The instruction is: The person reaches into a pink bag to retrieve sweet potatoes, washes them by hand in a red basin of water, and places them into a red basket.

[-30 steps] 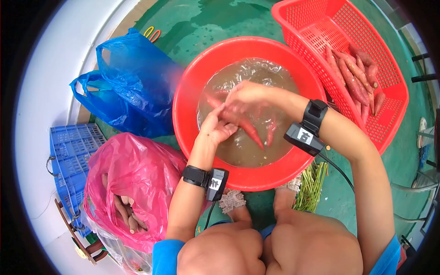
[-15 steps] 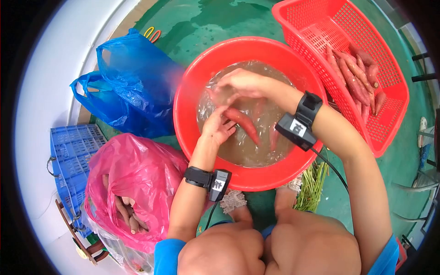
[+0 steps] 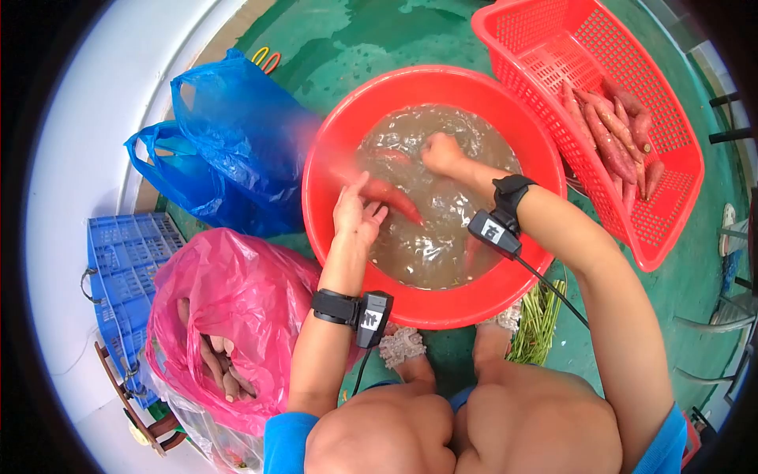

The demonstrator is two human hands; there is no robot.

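Note:
A red-skinned sweet potato (image 3: 397, 199) lies across the fingers of my left hand (image 3: 359, 215), at the left side of a red basin (image 3: 442, 306). This hand is palm up and steadies the sweet potato partly above the cloudy water (image 3: 430, 249). My right hand (image 3: 444, 153) dips into the water near the basin's middle. It looks curled, with its fingertips hidden below the surface, so whatever it may hold cannot be seen. Other reddish shapes show dimly under the water.
At the upper right, a red plastic basket (image 3: 663, 229) holds several sweet potatoes (image 3: 612, 134). Blue plastic bags (image 3: 229, 150) stand left of the basin. Below them sits a pink bag (image 3: 245, 276) with brownish roots inside, beside a blue crate (image 3: 130, 276). Green stalks (image 3: 538, 320) lie near my feet.
My right hand has left the sweet potato and gone right, down into the water. The left hand has shifted slightly left and up with the sweet potato.

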